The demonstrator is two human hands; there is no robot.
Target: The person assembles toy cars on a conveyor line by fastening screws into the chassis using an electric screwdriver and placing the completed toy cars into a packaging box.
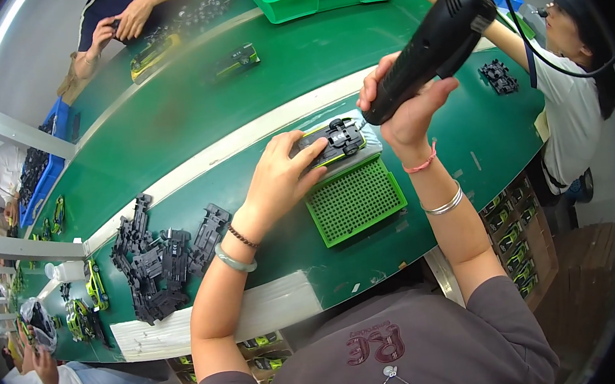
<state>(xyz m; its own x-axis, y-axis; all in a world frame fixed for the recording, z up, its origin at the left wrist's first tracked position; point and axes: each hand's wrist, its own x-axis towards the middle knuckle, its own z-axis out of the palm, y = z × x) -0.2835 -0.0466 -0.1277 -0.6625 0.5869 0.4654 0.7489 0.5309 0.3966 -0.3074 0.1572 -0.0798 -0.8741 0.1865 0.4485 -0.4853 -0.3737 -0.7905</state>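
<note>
My left hand (pixel 279 171) holds a toy car (pixel 345 139) with its black underside up and a strip of yellow-green body along the edge. The car rests on a pale block (pixel 371 141) at the middle of the bench. Wrapped round a black electric screwdriver (pixel 427 46), my right hand (pixel 412 111) keeps it slanted, with its lower end beside the car's right end. Whether the bit touches a screw cannot be made out. Just nearer to me lies a green tray (pixel 368 235) with a grid of small holes.
Black chassis parts (pixel 162 261) are heaped left of my left forearm. Across the green bench (pixel 191 133) lie another toy car (pixel 237 60) and a green crate (pixel 333 1) of black parts. Co-workers sit around, one reaching over from the right. A black cable (pixel 558 68) hangs at right.
</note>
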